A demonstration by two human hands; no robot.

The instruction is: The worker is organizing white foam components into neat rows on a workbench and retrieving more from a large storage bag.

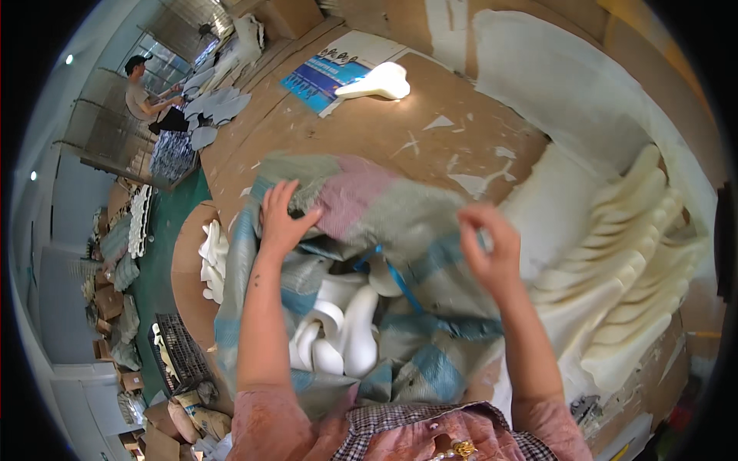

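A woven plastic sack (369, 203), grey-green with blue stripes and a pink patch, lies with its mouth open toward me. White, smooth, curved saddle-shaped pieces (360, 334) are inside it. My left hand (283, 223) rests on the sack's far left part, thumb and fingers spread apart. Near the sack's right edge, my right hand (492, 250) is raised with curled fingers, slightly blurred; whatever they may grip is hidden. A blue strap (401, 288) crosses the sack opening between my arms.
One white saddle-shaped piece (377, 82) lies on a blue printed sheet (311, 83) on the cardboard-covered table (323, 134). Stacked cream pieces (615, 265) fill the right side. A black crate (184, 353) stands at lower left. Another person (146, 96) works at far left.
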